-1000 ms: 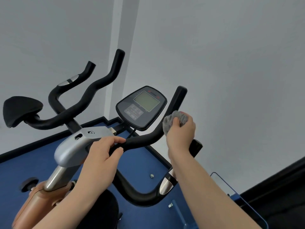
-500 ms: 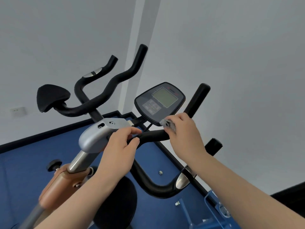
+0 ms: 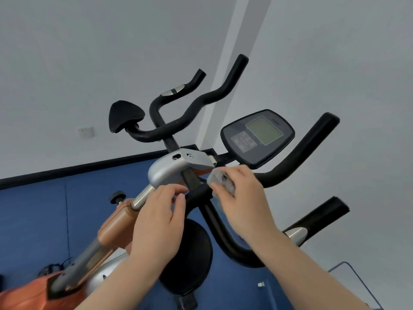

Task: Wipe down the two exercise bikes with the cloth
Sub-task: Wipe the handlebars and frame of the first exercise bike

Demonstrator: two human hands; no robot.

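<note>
1. Head view shows the right hand (image 3: 243,198) at the centre of the frame, fingers curled around a grey cloth (image 3: 221,182) and pressing it on the black handlebar (image 3: 199,194) of the near bike.
2. The left hand (image 3: 158,218), just left of it, holds no cloth; its thumb and fingers are loosely closed near the bar end and the silver stem cover (image 3: 169,168). I cannot tell if they really grip the bar.
3. To do this step well, I think the cloth should wrap the round bar and slide along its whole curve, up to the tip at the right, while the other hand keeps the bar steady.
4. The console (image 3: 257,137) above looks like smooth plastic with a flat screen, so light pressure seems better there.
5. The bar covering looks matt and slightly soft, like foam; the stem cover is shiny metal or plastic.
6. The second bike's handlebar (image 3: 192,108) and saddle (image 3: 125,115) stand in the upper middle, well apart from both hands.
</note>
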